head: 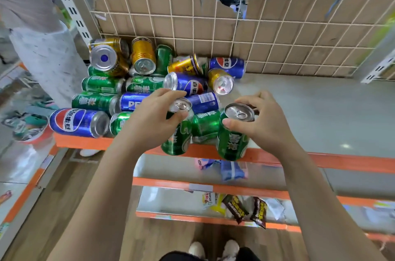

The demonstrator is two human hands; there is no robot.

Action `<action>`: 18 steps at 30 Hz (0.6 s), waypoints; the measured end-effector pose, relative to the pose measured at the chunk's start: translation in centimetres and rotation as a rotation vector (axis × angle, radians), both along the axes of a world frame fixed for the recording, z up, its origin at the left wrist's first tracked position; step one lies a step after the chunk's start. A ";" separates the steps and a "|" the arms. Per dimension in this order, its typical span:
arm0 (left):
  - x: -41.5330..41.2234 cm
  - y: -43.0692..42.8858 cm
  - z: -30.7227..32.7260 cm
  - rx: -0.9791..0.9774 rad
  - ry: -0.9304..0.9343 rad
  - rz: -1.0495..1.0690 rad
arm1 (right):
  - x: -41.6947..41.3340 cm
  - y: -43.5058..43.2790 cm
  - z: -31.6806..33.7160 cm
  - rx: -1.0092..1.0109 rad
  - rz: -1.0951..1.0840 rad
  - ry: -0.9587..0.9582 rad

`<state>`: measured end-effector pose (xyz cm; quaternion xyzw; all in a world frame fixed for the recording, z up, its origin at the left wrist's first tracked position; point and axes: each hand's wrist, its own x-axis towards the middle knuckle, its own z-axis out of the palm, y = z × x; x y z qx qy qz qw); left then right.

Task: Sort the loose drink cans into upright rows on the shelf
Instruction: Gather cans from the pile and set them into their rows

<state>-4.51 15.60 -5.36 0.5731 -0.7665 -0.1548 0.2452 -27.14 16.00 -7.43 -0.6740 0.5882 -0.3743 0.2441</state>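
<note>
We stand before the shelf (pixel 320 111), a pale grey board with an orange front edge and a white wire grid backed by cardboard (pixel 267 32) behind it. Its right part is bare, and no row stands on it yet. On the left part lies the heap of loose cans (pixel 136 81): green, blue and gold ones, nearly all on their sides and touching each other, some leaning on the grid (one big blue can (pixel 79 122) lies at the front left, close to the edge).

We judge that we are at the very start of the sorting, at the step of taking the first cans out of the heap. Our left hand (pixel 154 119) is closed around a green can (pixel 177 132), which is tilted a little, its top toward the heap and its bottom over the orange edge. Our right hand (pixel 265 123) grasps the second green can (pixel 234 132) near its top with thumb and fingers; this one is almost upright, also at the front edge. Between the two, another green can (pixel 205 126) lies on its side.

The next move, as we think, calls for carrying both cans to the bare right part, straightening the tilted one, and putting them down upright side by side so that a row can begin. The bottoms must land fully on the board, not on the edge.
</note>
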 end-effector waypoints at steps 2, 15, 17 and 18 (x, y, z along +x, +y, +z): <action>-0.6 0.4 0.4 -0.010 -0.028 -0.006 | -0.7 0.4 0.0 -0.001 -0.010 0.007; -11.2 4.2 2.8 -0.144 -0.051 0.003 | -12.2 5.3 0.0 -0.009 -0.024 0.011; -14.7 5.0 2.9 -0.150 -0.022 -0.044 | -15.4 6.6 0.1 -0.018 -0.039 0.013; -16.6 5.3 2.7 -0.139 -0.004 -0.071 | -17.0 7.2 0.1 -0.026 -0.049 0.013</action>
